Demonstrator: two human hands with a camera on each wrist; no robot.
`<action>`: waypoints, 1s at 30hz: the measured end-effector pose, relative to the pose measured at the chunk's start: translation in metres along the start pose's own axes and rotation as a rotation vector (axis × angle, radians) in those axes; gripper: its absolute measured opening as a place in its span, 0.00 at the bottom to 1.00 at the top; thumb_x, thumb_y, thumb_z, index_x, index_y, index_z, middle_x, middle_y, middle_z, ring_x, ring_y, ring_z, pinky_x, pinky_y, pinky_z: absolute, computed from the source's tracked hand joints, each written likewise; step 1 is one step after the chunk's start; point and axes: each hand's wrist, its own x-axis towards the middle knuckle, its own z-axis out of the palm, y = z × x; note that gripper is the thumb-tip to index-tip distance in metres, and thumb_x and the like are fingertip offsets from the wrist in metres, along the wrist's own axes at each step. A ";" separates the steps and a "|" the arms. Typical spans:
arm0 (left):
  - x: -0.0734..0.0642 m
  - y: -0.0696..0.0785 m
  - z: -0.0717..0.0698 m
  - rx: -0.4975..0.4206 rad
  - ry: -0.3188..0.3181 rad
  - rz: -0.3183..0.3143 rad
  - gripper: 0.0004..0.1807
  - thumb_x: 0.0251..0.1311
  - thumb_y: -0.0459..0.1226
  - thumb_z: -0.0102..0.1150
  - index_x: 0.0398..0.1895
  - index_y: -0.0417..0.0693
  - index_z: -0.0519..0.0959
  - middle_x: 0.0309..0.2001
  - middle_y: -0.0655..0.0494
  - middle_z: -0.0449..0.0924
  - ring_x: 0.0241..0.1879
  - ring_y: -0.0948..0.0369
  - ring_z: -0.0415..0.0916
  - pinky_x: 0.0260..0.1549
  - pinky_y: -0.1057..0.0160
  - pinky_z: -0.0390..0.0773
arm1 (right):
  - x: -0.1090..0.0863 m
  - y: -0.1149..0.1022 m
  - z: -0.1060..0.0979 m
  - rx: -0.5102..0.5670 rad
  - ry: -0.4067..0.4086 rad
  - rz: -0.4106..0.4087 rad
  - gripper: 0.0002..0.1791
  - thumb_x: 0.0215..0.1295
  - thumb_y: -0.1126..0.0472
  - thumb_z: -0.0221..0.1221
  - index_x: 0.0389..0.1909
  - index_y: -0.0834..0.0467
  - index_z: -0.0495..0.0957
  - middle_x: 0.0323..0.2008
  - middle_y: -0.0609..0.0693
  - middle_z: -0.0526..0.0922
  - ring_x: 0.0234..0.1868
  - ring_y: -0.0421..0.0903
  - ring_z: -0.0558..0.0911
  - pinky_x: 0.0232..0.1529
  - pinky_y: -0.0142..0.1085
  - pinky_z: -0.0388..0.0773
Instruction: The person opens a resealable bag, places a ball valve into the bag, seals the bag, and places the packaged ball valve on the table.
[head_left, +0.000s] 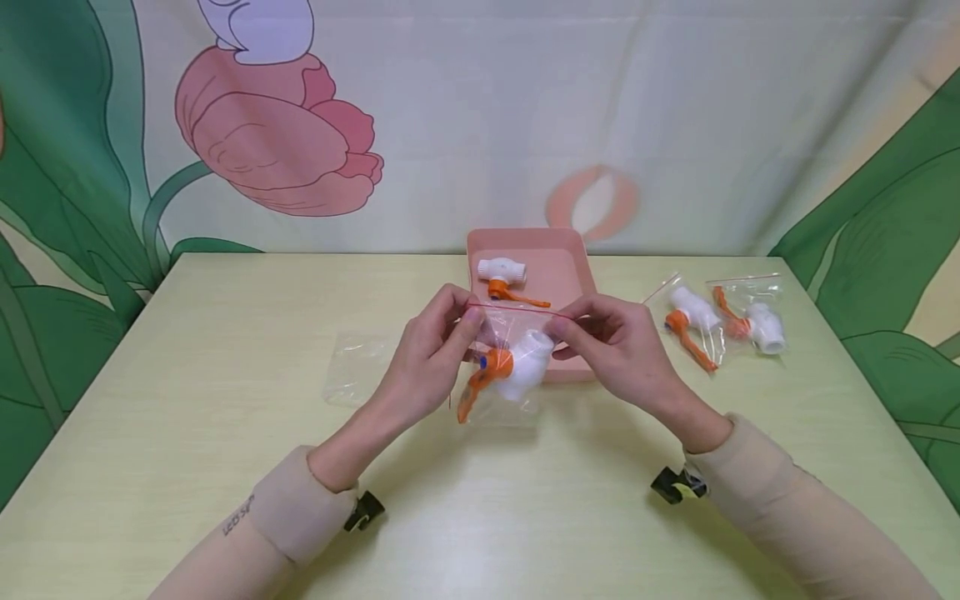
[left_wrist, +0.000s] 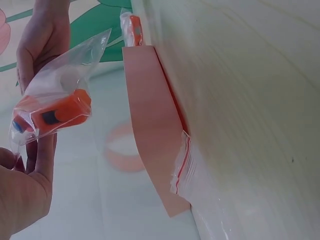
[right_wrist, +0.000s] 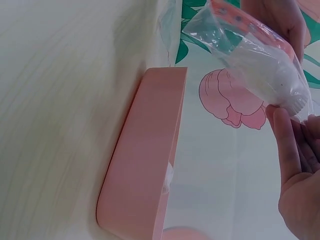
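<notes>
Above the pink tray's near edge, a clear zip bag (head_left: pixel 504 320) hangs between both hands. Inside it is a white ball valve (head_left: pixel 531 367) with an orange lever handle (head_left: pixel 474 392). My left hand (head_left: pixel 429 358) pinches the left end of the bag's red zip line between thumb and fingers. At the other end, the thumb and fingers of my right hand (head_left: pixel 618 354) pinch the same line, which runs nearly straight between them. The left wrist view shows the bagged handle (left_wrist: pixel 62 110) from the side, and the right wrist view shows the white valve body (right_wrist: pixel 270 75) through the plastic.
The pink tray (head_left: pixel 558 250) stands at the table's back edge and holds a loose white valve (head_left: pixel 502 270) with an orange lever. Two bagged valves, one nearer (head_left: pixel 693 310) and one farther right (head_left: pixel 763 327), lie beside it. A flat clear bag (head_left: pixel 352 371) lies at left.
</notes>
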 end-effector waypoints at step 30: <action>0.007 0.001 0.006 -0.134 0.071 -0.089 0.04 0.67 0.27 0.64 0.41 0.34 0.80 0.41 0.44 0.86 0.36 0.54 0.85 0.37 0.60 0.87 | 0.000 -0.002 0.001 -0.008 0.016 0.006 0.02 0.69 0.73 0.63 0.40 0.70 0.82 0.38 0.59 0.84 0.36 0.50 0.85 0.36 0.44 0.87</action>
